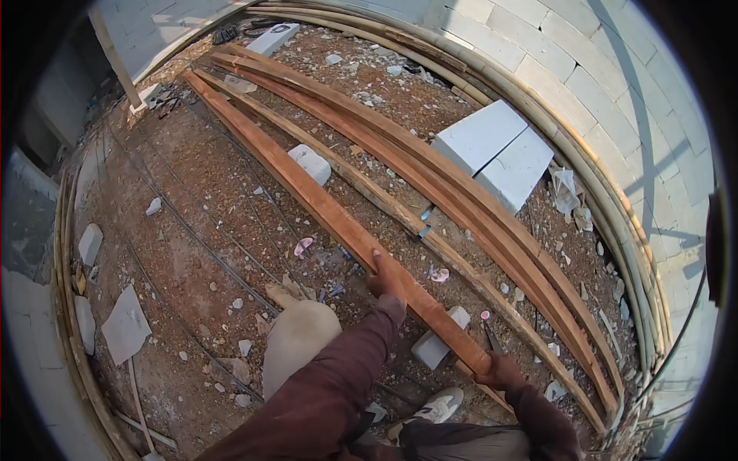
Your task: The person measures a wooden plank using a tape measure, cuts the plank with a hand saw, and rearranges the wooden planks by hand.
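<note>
A long reddish-brown wooden beam (311, 196) runs diagonally from the far left to near my feet. My left hand (387, 280) is closed round its middle, thumb on the upper face. At the beam's near end, my right hand (501, 372) is closed on the wood. A dark pointed metal blade (493, 336) sticks up beside the right hand's fingers; its handle is hidden, so I cannot tell what tool it is. Below the beam, close to its near end, sits a pale block (440, 338). Another whitish block (310, 164) lies under it farther away.
A rougher wooden pole (467, 269) and two more reddish beams (430, 170) lie to the right. Beyond are large grey blocks (496, 154) and bamboo poles (615, 223) along a block wall (530, 38). Thin rods (181, 219) and rubble cover the dirt at left.
</note>
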The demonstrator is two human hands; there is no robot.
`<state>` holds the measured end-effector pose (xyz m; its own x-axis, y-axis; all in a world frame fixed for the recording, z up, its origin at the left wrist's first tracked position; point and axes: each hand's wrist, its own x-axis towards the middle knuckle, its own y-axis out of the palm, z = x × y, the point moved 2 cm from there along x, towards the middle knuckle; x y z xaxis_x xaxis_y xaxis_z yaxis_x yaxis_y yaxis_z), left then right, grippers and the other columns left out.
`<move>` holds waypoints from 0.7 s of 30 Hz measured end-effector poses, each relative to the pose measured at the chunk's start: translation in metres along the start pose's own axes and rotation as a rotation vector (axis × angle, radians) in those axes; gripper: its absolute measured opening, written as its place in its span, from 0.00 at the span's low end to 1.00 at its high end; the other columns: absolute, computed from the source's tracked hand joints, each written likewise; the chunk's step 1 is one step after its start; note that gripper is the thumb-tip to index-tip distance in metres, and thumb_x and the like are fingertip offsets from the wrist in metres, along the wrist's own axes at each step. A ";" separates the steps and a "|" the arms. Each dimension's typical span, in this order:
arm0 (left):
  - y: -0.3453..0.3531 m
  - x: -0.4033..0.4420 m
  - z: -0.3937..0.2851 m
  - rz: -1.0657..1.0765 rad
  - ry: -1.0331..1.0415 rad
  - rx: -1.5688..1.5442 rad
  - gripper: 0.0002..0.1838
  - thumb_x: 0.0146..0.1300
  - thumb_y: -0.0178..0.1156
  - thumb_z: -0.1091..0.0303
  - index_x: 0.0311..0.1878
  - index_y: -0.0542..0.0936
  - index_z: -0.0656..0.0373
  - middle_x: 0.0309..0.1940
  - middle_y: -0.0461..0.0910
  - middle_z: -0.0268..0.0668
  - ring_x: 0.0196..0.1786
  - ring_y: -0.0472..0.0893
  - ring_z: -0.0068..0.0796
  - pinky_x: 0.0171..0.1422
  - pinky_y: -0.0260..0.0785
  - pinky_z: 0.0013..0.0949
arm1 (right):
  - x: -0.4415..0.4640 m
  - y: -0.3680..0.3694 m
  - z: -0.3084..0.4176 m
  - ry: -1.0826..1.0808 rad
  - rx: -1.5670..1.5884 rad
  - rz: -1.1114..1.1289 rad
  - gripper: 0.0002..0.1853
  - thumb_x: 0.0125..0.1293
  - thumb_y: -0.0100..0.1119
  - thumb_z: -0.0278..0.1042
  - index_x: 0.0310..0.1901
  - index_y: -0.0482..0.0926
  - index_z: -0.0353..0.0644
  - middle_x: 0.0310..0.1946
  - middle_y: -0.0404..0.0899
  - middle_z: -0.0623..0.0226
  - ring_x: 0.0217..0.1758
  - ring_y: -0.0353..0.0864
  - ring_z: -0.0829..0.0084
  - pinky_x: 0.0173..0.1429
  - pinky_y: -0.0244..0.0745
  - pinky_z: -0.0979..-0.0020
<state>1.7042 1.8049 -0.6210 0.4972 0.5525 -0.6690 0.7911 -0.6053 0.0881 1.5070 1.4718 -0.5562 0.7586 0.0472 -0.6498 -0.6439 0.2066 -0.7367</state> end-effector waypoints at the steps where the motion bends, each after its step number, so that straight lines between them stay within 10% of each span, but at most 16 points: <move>1: 0.000 0.000 0.000 -0.015 0.040 0.023 0.40 0.70 0.59 0.39 0.61 0.78 0.75 0.57 0.81 0.59 0.55 0.83 0.47 0.60 0.74 0.43 | 0.000 -0.008 0.009 0.007 -0.077 0.013 0.48 0.47 0.73 0.69 0.59 0.76 0.34 0.41 0.85 0.40 0.47 0.85 0.41 0.54 0.81 0.49; 5: -0.013 -0.003 -0.007 -0.174 0.111 0.418 0.56 0.59 0.63 0.27 0.67 0.67 0.77 0.64 0.70 0.62 0.65 0.76 0.56 0.65 0.73 0.52 | 0.006 -0.004 0.000 -0.023 -0.017 -0.011 0.41 0.51 0.73 0.63 0.56 0.73 0.38 0.41 0.84 0.39 0.46 0.84 0.38 0.54 0.79 0.47; 12: -0.004 0.008 0.010 0.116 -0.172 0.148 0.69 0.51 0.66 0.22 0.73 0.54 0.80 0.69 0.67 0.57 0.67 0.74 0.49 0.74 0.65 0.50 | 0.025 -0.001 -0.013 -0.035 -0.029 -0.025 0.41 0.54 0.73 0.61 0.59 0.72 0.37 0.44 0.83 0.40 0.49 0.83 0.39 0.56 0.79 0.46; 16: 0.000 0.031 0.021 0.363 -0.113 0.006 0.66 0.52 0.66 0.23 0.72 0.59 0.79 0.65 0.72 0.54 0.63 0.76 0.45 0.72 0.67 0.48 | 0.034 0.001 -0.012 -0.020 -0.049 0.000 0.41 0.55 0.72 0.61 0.60 0.72 0.37 0.46 0.83 0.40 0.51 0.83 0.39 0.58 0.78 0.47; 21: 0.009 0.043 0.024 0.174 -0.111 0.081 0.61 0.53 0.67 0.25 0.66 0.67 0.80 0.63 0.75 0.53 0.60 0.79 0.42 0.68 0.71 0.45 | 0.042 0.009 -0.008 -0.051 -0.039 0.086 0.43 0.55 0.73 0.60 0.63 0.69 0.36 0.47 0.83 0.39 0.52 0.83 0.38 0.58 0.78 0.47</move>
<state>1.7239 1.8093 -0.6670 0.5779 0.3717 -0.7266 0.6634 -0.7325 0.1530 1.5328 1.4681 -0.5914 0.7039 0.1127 -0.7013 -0.7093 0.1617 -0.6861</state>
